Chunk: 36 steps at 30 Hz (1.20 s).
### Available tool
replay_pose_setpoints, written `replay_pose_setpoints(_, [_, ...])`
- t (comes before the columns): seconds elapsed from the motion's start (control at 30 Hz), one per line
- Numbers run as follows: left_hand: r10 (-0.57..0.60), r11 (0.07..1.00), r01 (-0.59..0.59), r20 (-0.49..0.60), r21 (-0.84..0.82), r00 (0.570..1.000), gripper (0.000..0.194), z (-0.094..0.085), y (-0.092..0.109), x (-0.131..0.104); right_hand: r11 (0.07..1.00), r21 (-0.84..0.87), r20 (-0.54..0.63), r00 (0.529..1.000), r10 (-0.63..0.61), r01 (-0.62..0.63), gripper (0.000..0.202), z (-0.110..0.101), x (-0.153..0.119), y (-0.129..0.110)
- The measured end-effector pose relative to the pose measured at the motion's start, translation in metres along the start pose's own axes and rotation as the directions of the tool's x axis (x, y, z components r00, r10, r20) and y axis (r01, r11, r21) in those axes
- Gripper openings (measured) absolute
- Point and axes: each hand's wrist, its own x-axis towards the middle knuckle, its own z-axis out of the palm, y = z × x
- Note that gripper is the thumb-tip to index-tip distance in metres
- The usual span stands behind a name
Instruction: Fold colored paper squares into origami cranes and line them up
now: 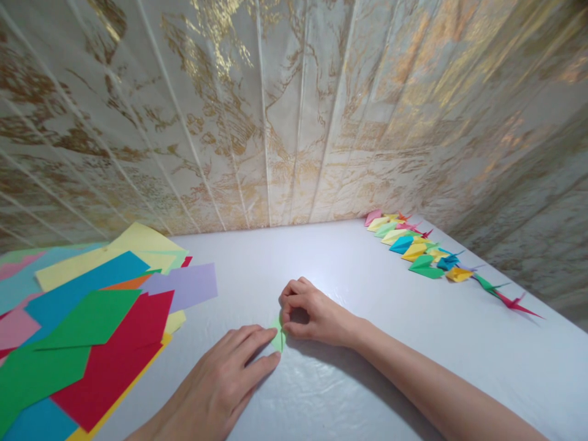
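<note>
A small piece of light green folded paper (278, 340) lies on the white table between my hands, with a crease or slit down its middle. From the left, my left hand (225, 370) rests with its fingers stretched out. Its index fingertip and thumb tip touch the paper's left side and lower edge. My right hand (315, 310) is curled, with thumb and index finger pinching the paper's right edge. Those fingers hide part of the upper right of the paper.
Overlapping coloured paper sheets (110, 318) cover the table's left side. At the back right stand rows of folded paper pieces (425, 267), with pointed paper cranes (517, 303) along the right edge. A gold-patterned white curtain (275, 122) hangs behind the white table (367, 392).
</note>
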Motion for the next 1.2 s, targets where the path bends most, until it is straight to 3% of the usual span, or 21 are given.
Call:
replay_pose_setpoints(0.17, [0.008,0.999,-0.01,0.028,0.049,1.0,0.041,0.003,-0.001,-0.003,0.99,0.082,0.136,0.982,-0.129,0.119,0.01,-0.015,-0.002,0.013])
replay_pose_setpoints(0.3, [0.018,0.997,-0.019,0.015,0.081,1.0,0.046,0.007,-0.003,-0.005,0.985,0.09,0.137,0.977,-0.162,0.151,0.007,-0.018,-0.003,0.018])
replay_pose_setpoints(0.73, [0.059,0.984,-0.069,0.061,0.164,0.996,0.047,0.004,0.0,-0.003,1.0,-0.011,0.029,0.999,-0.029,0.029,0.016,0.0,0.002,0.003])
replay_pose_setpoints(1.2, [0.058,0.991,-0.067,0.079,0.119,0.995,0.053,0.001,-0.001,0.003,1.0,-0.02,0.04,0.999,0.0,0.001,0.016,0.0,0.005,0.002])
